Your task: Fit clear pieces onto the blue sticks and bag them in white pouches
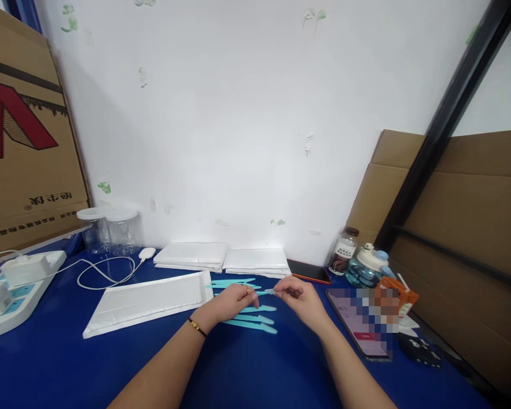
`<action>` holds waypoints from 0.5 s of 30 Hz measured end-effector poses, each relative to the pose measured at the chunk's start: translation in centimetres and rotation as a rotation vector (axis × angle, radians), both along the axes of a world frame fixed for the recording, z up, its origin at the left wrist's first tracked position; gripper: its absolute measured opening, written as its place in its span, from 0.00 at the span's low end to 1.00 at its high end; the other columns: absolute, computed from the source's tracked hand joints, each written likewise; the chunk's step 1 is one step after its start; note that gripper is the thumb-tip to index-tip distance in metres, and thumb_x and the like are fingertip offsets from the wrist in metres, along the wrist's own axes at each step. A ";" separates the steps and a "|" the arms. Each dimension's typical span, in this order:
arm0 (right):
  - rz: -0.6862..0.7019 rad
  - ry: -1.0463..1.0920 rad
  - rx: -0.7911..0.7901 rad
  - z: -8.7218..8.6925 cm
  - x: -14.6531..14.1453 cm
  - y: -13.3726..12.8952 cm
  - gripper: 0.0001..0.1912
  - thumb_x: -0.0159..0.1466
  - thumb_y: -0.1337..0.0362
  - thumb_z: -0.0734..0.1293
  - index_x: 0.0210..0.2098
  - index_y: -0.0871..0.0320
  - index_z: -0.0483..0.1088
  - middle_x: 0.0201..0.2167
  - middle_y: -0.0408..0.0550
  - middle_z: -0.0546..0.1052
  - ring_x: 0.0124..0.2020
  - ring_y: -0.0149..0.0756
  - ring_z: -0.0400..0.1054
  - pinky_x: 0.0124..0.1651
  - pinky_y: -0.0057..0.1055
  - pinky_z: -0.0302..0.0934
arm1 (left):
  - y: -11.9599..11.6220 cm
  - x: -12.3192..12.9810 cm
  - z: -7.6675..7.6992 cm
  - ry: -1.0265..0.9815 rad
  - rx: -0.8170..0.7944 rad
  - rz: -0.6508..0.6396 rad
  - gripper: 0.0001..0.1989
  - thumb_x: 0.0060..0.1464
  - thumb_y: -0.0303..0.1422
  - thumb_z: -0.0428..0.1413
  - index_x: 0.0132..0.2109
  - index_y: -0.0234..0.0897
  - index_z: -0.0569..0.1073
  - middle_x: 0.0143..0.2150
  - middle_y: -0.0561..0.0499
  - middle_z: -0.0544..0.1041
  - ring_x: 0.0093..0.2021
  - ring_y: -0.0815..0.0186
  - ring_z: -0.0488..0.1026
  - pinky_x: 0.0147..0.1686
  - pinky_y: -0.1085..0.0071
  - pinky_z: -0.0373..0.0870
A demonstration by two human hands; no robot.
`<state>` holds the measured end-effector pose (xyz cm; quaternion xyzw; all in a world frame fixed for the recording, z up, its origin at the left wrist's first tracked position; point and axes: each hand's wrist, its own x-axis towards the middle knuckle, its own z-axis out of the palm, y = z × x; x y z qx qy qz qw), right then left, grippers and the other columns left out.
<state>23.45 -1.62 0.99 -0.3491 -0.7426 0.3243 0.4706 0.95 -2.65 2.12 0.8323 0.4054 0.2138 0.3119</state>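
Several turquoise eyebrow razors point(255, 319) lie fanned out on the blue tabletop, some partly under my left hand point(237, 300). That hand is closed, with one eyebrow razor point(262, 293) sticking out of it toward the right. At this razor's end, my right hand point(301, 300) pinches with thumb and fingertips. A pale, clear bit shows at the pinch; whether it is a cap or the blade end I cannot tell. Left of the razors lies a long white padded packet point(149, 301), its right end close to the razor handles.
Two stacks of white packets point(191, 255) stand against the wall. To the right are a phone point(357, 326), a dark phone point(309, 271), a brown-capped bottle point(344, 250), a teal bottle point(364, 267) and an orange carton point(398, 295). A power strip point(46, 272), a cable and clear jars point(123, 230) occupy the left.
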 end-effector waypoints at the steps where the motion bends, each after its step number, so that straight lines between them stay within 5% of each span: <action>1: 0.018 -0.014 -0.004 0.0 -0.2 -0.1 0.06 0.56 0.61 0.67 0.29 0.58 0.74 0.30 0.48 0.74 0.33 0.35 0.69 0.37 0.31 0.64 | -0.1 0.1 0.0 0.000 0.001 -0.009 0.23 0.59 0.45 0.39 0.36 0.38 0.75 0.31 0.54 0.70 0.29 0.71 0.62 0.30 0.77 0.58; 10: 0.135 -0.208 -0.245 -0.1 0.5 -0.4 0.05 0.51 0.64 0.69 0.26 0.60 0.75 0.25 0.46 0.74 0.26 0.31 0.67 0.29 0.26 0.61 | 0.1 -0.1 -0.4 0.108 0.058 -0.040 0.21 0.56 0.46 0.44 0.35 0.38 0.75 0.27 0.54 0.70 0.28 0.71 0.64 0.29 0.77 0.58; 15: 0.154 -0.428 -0.322 -0.1 2.0 -0.2 0.07 0.50 0.64 0.69 0.28 0.59 0.75 0.20 0.43 0.72 0.21 0.29 0.63 0.25 0.24 0.56 | 1.3 -2.0 -0.8 0.241 0.224 0.227 0.11 0.54 0.38 0.49 0.37 0.38 0.73 0.35 0.51 0.72 0.35 0.67 0.68 0.35 0.74 0.61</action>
